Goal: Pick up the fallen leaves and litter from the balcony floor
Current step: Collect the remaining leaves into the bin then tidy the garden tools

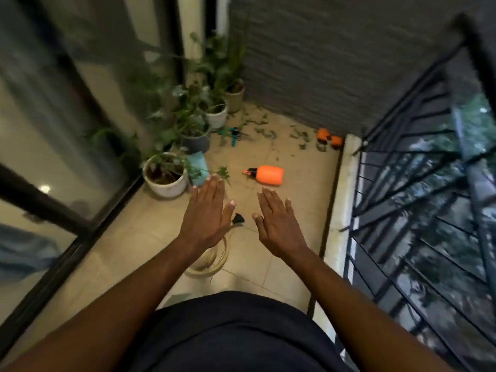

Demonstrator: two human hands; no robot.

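Head view: both arms extend forward above the balcony floor (pixel 295 216), left hand (pixel 208 213) and right hand (pixel 277 224) side by side, palms down. Fingers (pixel 214 190) of both are straight and close together, holding nothing. The fallen leaves (pixel 269 134) lie scattered at the far wall (pixel 322 76), well apart from the hands, beyond an orange spray bottle (pixel 269 175).
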